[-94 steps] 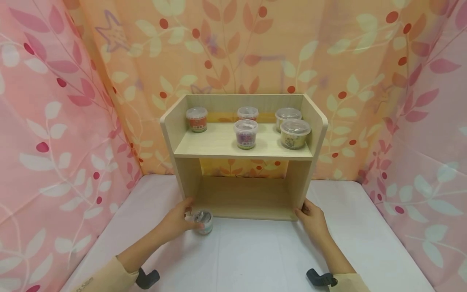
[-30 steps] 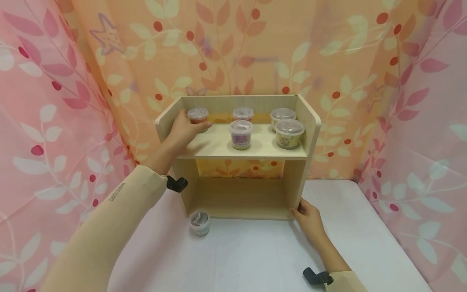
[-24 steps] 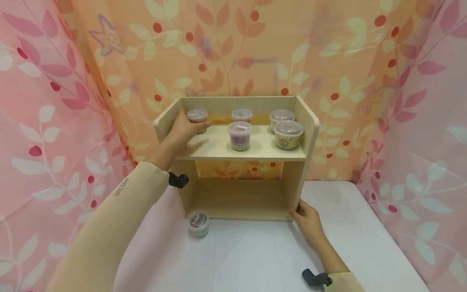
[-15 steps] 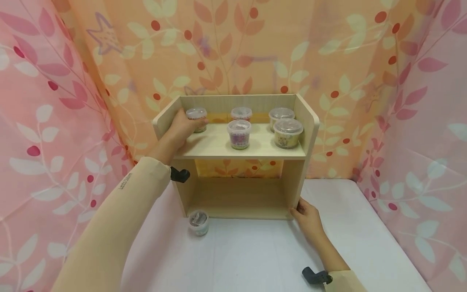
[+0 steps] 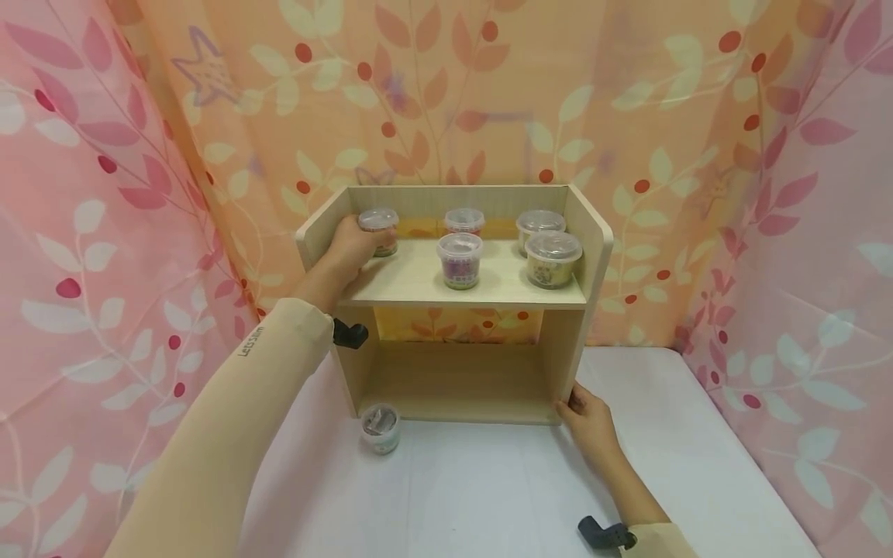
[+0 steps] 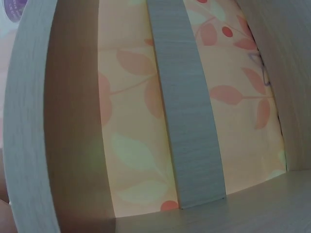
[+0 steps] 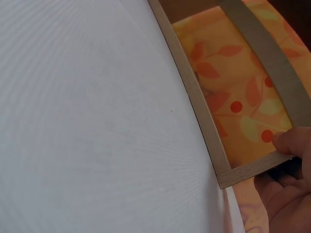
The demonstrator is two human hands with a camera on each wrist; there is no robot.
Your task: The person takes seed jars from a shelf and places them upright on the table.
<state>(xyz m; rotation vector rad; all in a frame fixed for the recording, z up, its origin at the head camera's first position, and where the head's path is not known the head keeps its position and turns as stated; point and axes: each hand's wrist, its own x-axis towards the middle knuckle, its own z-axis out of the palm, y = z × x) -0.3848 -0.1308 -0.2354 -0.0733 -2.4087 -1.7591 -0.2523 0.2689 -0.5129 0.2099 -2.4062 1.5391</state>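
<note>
On the upper board of a pale wooden two-tier shelf, my left hand reaches round a small lidded plastic tub at the back left. The thumb lies across the tub's front, and the other fingers are mostly hidden at its left side. The tub stands upright. Low on the right, my right hand pinches the shelf's right side panel by its front edge; in the right wrist view the thumb is on the panel's inner face, the fingers outside. The left wrist view shows mainly the shelf's boards.
A purple-labelled tub stands mid-board, another tub behind it. Two wider lidded tubs are at the right. One tub sits on the white tabletop before the shelf's lower left. Patterned curtains surround everything.
My left hand has gone from the tub on the tabletop up to the back-left tub, and its thumb has closed in on the tub's front. The right hand stays at the panel.
</note>
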